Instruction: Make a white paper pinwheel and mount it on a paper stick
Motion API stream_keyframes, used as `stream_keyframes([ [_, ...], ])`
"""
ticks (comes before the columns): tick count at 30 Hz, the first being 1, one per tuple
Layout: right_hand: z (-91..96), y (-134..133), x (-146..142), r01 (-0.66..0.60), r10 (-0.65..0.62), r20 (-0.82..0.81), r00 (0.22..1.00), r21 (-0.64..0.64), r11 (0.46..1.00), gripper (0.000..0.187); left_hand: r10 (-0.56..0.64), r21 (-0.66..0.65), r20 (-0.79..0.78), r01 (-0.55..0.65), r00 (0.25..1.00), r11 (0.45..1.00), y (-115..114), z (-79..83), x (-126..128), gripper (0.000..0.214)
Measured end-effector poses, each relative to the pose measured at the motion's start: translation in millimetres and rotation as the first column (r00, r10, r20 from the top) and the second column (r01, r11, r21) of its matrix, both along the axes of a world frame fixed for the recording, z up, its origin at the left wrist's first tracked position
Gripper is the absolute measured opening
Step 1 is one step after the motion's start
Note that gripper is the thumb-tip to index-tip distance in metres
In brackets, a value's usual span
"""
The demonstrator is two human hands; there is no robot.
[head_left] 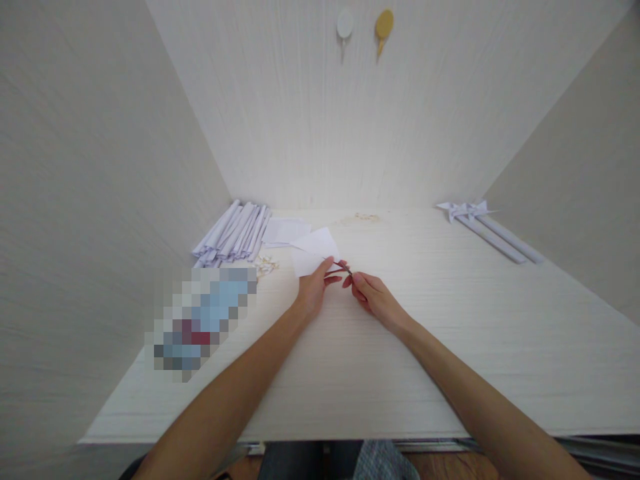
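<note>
My left hand (315, 289) is closed on the lower edge of a white paper sheet (316, 244), which points up and away over the table. Between my two hands is a small pair of scissors (345, 268), with its thin dark blades spread toward the paper. My right hand (374, 296) is closed around the near end of the scissors, and its fingers hide the handles. The fingertips of both hands are close together at the paper's lower right corner.
Rolled paper sticks (239, 230) are piled at the back left, beside flat paper squares (283, 231) and small whitish bits (267, 266). A blurred-out item (210, 320) lies at left. Two paper pinwheels (470, 212) on sticks lie at back right. Two hooks (385, 25) hang on the back wall.
</note>
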State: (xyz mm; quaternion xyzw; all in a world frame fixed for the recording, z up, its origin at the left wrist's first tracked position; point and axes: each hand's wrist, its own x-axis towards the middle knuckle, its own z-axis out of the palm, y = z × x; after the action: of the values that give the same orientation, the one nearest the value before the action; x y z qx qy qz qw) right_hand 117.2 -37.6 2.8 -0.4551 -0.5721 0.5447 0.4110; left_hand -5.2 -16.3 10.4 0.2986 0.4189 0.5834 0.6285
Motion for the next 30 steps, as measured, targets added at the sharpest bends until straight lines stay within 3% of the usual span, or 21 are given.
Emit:
stream_keyframes([
  [30,-2.9,2.2,-0.7,-0.012,-0.002,0.175,0.984,0.08,0.997,0.038,0.041,-0.009,0.0,-0.041,0.999,0.999,-0.7,1.4,2.0,0.01],
])
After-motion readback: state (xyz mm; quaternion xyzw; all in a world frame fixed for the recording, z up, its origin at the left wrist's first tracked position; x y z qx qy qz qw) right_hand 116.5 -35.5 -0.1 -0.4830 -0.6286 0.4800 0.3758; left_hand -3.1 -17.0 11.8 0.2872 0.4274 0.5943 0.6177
